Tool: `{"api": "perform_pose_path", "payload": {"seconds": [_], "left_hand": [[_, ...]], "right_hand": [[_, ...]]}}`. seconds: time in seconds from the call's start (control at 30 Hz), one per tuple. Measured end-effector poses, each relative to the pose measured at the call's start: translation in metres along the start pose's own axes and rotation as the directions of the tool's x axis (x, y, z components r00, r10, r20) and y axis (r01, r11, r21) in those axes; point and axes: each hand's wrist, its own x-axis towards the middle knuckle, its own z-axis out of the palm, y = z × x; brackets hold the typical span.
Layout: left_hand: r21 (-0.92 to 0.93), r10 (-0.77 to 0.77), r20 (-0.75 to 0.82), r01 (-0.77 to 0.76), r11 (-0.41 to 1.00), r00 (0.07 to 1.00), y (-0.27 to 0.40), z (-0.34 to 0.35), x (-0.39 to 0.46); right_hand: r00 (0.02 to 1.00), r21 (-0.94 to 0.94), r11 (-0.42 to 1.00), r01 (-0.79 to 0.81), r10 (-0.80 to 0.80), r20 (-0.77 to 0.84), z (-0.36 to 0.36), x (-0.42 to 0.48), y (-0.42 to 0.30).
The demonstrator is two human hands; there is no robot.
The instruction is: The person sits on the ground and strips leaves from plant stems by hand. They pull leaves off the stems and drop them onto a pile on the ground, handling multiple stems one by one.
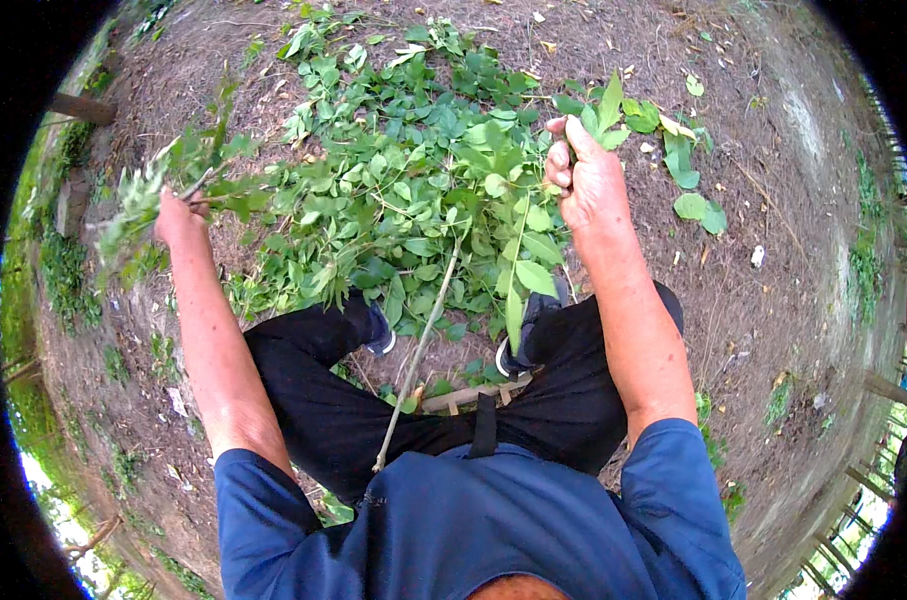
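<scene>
My left hand, out to the left, is closed round the stems of a bunch of leafy twigs, blurred at its left side. My right hand is raised at the right edge of a broad heap of green leafy cuttings. Its thumb and fingers pinch a leafy sprig, whose leaves stick out above the hand; the pinched part is hidden. A long compound leaf hangs below and left of that hand. A thin bare stick slants from the heap to my lap.
My shoes stand at the near edge of the heap, with part of a wooden seat between my legs. Loose leaves lie on bare soil at the right. A wooden post is at the upper left, a fence at the lower right.
</scene>
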Motion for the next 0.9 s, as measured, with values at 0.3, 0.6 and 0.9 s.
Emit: {"api": "perform_pose_path", "payload": {"seconds": [0.3,0.6,0.9], "left_hand": [[0.220,-0.346,0.252,0.295,0.930,0.904,-0.033,0.027,-0.033],[0.695,0.019,0.604,-0.539,0.476,0.796,-0.116,0.055,-0.117],[0.319,-0.687,0.715,-0.935,0.152,0.132,-0.203,-0.009,-0.309]], "right_hand": [[1.000,-0.017,1.000,-0.006,0.006,-0.014,-0.003,-0.001,-0.007],[0.999,0.034,0.999,-0.015,0.014,0.049,-0.002,-0.010,-0.020],[1.000,0.048,0.999,-0.011,0.010,0.023,-0.016,-0.010,-0.027]]}}
